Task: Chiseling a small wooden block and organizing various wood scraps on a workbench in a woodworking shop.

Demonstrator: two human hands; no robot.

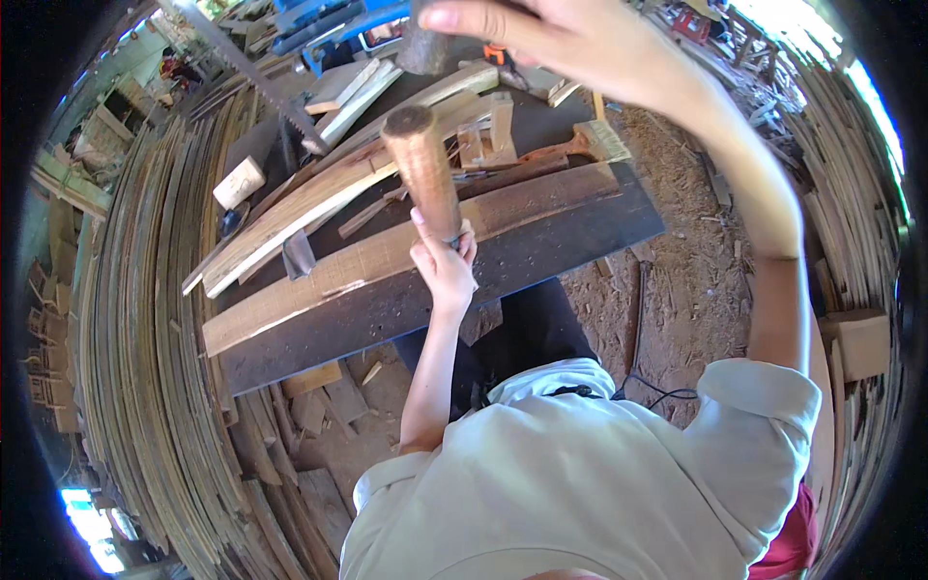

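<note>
Head view: looks to be midway through hand work over a long brown plank [372, 259], judging by the pose; shows the plank lying in one piece across the dark bench [570, 232], with a pale patch [345, 289] near its front edge, perhaps worked already; shows no finished cut or joint along it; cannot tell the amount left to do, nor the exact spot being worked, hidden by the lower hand; grips in the left hand [447, 263] a thick round wooden piece [425, 174], fingers closed about its lower end over the plank, flat end facing up; holds the right hand [536, 29] high at the top edge, well apart from the left, thumb stretched across a dark blunt cylinder [422, 52]; cannot tell a firm grip there from a mere touch, with most fingers out of sight.
</note>
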